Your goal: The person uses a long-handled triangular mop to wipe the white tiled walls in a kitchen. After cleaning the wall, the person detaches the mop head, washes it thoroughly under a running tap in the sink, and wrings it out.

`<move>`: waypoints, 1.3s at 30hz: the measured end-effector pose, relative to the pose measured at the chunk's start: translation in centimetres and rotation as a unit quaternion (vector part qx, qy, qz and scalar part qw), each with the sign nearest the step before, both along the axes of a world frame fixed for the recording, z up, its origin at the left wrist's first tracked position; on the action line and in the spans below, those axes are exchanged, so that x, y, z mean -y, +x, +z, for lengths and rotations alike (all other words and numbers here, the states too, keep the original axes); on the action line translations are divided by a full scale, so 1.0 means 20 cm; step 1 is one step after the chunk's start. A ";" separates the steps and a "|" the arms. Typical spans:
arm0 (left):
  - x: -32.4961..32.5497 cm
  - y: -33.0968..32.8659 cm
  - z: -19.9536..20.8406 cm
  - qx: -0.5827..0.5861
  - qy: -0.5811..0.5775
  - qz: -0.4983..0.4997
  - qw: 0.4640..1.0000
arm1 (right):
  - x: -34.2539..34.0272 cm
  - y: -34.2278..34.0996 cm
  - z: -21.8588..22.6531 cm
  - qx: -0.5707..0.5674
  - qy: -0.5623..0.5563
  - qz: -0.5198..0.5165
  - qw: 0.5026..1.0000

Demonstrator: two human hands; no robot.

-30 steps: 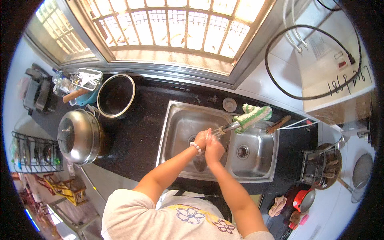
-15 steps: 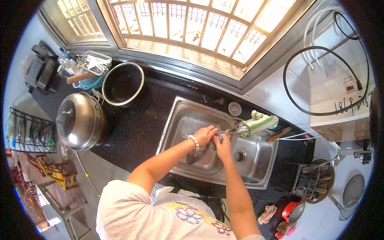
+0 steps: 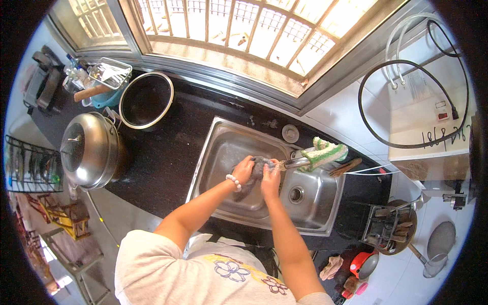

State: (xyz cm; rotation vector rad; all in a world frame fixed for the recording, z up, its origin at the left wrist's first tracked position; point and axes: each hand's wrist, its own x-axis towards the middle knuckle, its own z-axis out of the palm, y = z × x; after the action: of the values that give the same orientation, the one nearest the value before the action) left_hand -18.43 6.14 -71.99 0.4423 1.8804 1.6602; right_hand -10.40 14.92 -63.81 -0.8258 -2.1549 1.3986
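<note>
Under the metal faucet, a dark grey, limp, wet-looking thing is held between my two hands above the left basin of the steel sink. It could be a cloth, but I cannot tell its kind. My left hand, with a white bead bracelet at the wrist, is closed on its left side. My right hand grips its right side, fingertips close to the spout. Water seems to run over the fingers. Part of the grey thing hangs down behind my left hand. A green and white cloth drapes over the faucet.
A lidded steel pot and a dark round pan stand on the black counter to the left. Right of the sink are a wooden brush and a utensil rack. A barred window lies beyond.
The view has shifted slightly. My hands have moved a little apart, and the grey thing is now raised and stretched between them, closer to the spout.
</note>
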 end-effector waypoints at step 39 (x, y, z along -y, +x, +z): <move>-0.18 0.11 0.09 0.095 0.022 -0.131 0.987 | 0.02 -0.01 0.02 0.203 0.166 -0.066 0.963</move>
State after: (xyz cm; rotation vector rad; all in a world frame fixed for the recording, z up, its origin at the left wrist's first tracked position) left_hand -16.23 9.74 -70.10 0.5065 1.5779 1.5139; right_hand -10.70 14.55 -63.37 -1.1724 -2.4874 0.8167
